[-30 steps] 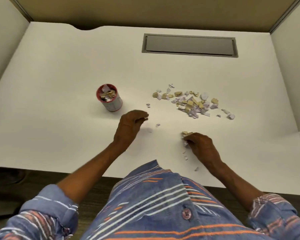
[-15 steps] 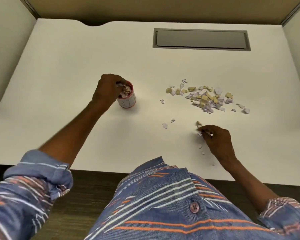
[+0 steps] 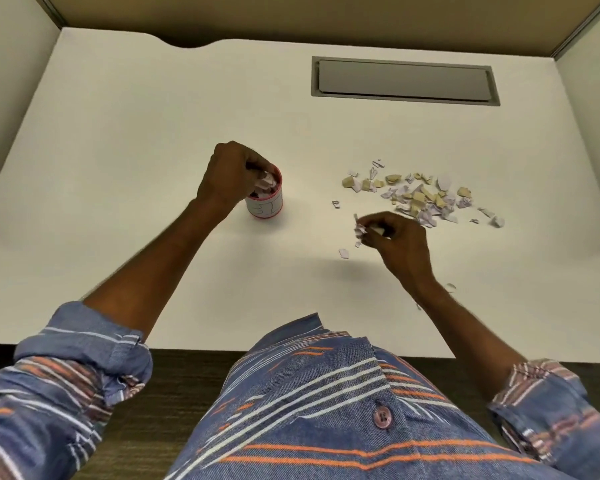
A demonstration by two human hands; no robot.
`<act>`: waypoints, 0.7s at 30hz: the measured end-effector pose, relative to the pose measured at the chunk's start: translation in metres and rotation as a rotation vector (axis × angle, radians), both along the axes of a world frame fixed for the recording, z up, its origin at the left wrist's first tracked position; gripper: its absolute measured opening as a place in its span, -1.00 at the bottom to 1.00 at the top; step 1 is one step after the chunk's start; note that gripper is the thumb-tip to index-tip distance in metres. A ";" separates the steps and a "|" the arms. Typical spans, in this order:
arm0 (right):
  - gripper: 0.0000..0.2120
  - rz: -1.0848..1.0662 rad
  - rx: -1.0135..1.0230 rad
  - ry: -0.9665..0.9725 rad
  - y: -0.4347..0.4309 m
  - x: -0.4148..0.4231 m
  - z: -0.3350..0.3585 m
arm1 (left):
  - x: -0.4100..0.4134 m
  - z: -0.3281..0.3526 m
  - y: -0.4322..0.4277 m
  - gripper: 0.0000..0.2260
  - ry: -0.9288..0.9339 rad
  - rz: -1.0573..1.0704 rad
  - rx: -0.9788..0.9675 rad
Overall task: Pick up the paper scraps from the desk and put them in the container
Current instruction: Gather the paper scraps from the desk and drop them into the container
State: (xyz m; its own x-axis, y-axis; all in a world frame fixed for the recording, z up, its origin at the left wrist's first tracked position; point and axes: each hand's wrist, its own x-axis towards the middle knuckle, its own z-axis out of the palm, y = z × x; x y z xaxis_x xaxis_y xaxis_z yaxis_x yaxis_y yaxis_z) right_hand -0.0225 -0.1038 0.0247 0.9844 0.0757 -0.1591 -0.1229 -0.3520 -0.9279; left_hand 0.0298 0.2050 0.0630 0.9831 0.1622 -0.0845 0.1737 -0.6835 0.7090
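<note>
Scrap collection part-done, both hands engaged.

Nearest, a few stray scraps (image 3: 343,253) lie on the desk (image 3: 153,133) by the right forearm. Right hand (image 3: 400,244) is raised just above the desk, fingers pinched together on a small bunch of pale scraps (image 3: 360,230). Left hand (image 3: 231,174) sits over the mouth of the container (image 3: 267,206), fingers bunched at the rim; whether it holds paper cannot be told. Container appears near full. Farther right, the main pile (image 3: 420,197) remains well apart from it: judged, most of the work is left.
</note>
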 end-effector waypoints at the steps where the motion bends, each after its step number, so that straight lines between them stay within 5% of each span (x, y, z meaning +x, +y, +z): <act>1: -0.87 0.001 0.068 0.025 0.016 0.008 0.006 | -0.001 0.000 0.001 -0.79 0.015 -0.013 0.009; 7: -0.88 0.120 0.183 0.093 0.110 0.052 0.034 | -0.003 -0.005 0.010 -0.69 -0.004 -0.071 0.055; 16: -0.87 0.303 -0.335 -0.086 0.183 0.094 0.029 | -0.018 -0.011 0.025 -0.75 -0.142 -0.006 -0.062; 21: -0.67 0.428 -0.496 -0.052 0.195 0.102 0.036 | -0.012 -0.012 0.027 -0.70 -0.153 0.056 -0.082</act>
State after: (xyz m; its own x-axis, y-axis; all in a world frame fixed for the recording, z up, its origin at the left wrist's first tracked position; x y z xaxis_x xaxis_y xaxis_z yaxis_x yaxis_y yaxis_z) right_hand 0.0799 0.0911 0.0603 0.8908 0.3926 -0.2290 0.1637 -0.7472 -0.6442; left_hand 0.0182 0.2319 0.0510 0.9751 0.2161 0.0503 0.0958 -0.6149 0.7828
